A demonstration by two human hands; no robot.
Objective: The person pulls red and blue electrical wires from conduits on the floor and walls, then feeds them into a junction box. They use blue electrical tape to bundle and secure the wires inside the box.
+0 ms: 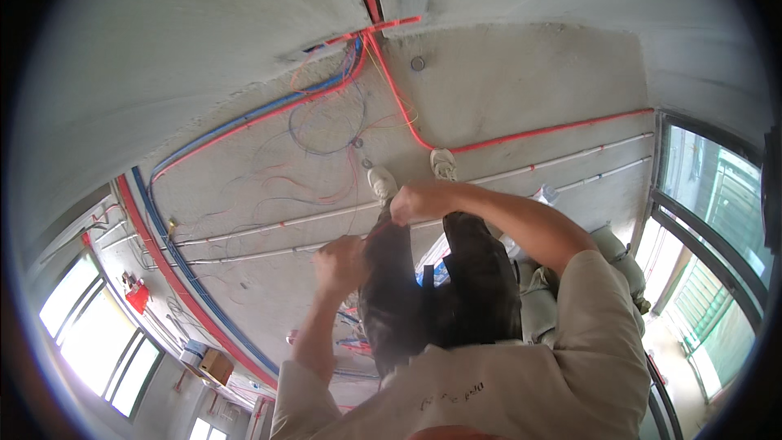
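Note:
My left hand is closed in a fist in front of my body, left of my dark trousers. Higher and to its right, my right hand is closed too, above my legs near the light shoes. A faint reddish streak shows between the two fists, too blurred to name. What the fingers hold, if anything, is hidden. Beyond the hands, a loop of blue wire lies on the concrete floor, with loose thin red wires around it.
Red conduit and blue conduit cross the floor and meet at a wall channel. White pipes run across it. Filled sacks stand beside me at right, near a glazed door. A cardboard box is at lower left.

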